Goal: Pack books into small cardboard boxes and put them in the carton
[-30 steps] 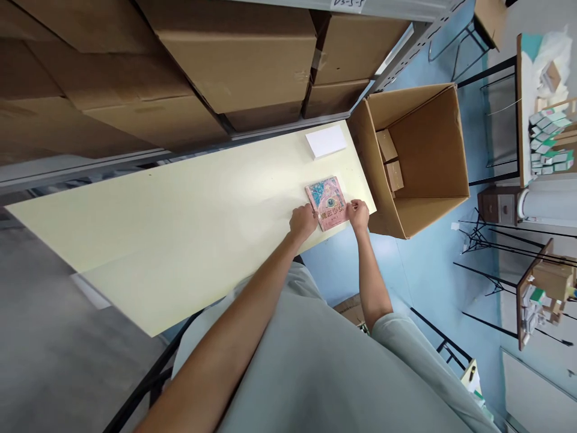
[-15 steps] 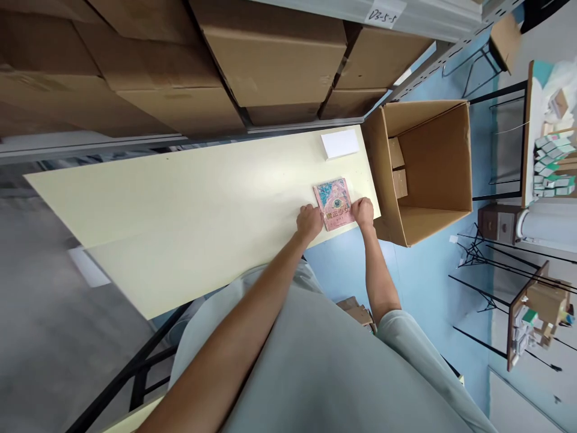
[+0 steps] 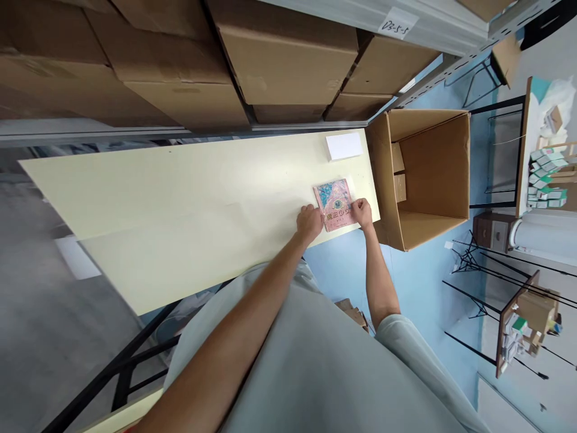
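A small square pink-and-blue book with printed characters lies at the right end of the cream table. Something clear, like plastic film, shows by its upper right corner. My left hand is closed at the book's left edge, fingers curled and partly hidden. On the opposite edge, my right hand pinches the book's side or its clear wrapping; which of these cannot be made out.
Beyond the book stands a folded white card. An open cardboard box with smaller boxes inside adjoins the table's right end. Brown cartons fill a metal shelf along the far side.
The view has shifted slightly. My right hand has changed from a tighter fist to a pinch at the book's right edge. My left hand and the book stay nearly in place.
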The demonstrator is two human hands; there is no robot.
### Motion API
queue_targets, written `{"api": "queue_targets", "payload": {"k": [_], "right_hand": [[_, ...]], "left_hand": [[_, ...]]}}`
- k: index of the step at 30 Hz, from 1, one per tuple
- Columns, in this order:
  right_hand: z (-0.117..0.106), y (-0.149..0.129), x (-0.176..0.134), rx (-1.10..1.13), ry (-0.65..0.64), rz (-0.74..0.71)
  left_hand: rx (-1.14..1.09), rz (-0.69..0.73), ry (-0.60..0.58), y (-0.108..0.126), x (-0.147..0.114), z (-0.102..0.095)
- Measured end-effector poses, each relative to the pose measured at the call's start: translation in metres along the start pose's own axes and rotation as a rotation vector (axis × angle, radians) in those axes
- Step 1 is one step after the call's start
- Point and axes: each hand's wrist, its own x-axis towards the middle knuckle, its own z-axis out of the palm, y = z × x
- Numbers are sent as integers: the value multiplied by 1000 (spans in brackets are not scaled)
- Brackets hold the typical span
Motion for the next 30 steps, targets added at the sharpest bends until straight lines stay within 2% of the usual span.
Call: {"api": "queue_targets", "payload": {"k": [3, 6, 12, 17, 21, 25, 30], "right_hand": [[-3, -6, -9, 37, -36, 21], [-8, -14, -21, -32, -41, -32], [-23, -39, -51, -251, 106, -116], [-25, -59, -74, -401, 170, -164], [-15, -71, -92, -407, 177, -199], [5, -82, -112, -364, 109, -226], [39, -89, -135, -352, 8, -312]], "left_hand": [[14, -11, 2, 2, -1, 0], [31, -26, -9, 6, -1, -1], [9, 15, 5, 22, -7, 0], [-149, 77, 47, 22, -28, 1], [-404, 132, 64, 12, -46, -6], [-698, 156, 79, 8, -59, -21], [-798, 105, 179, -7, -74, -36]]}}
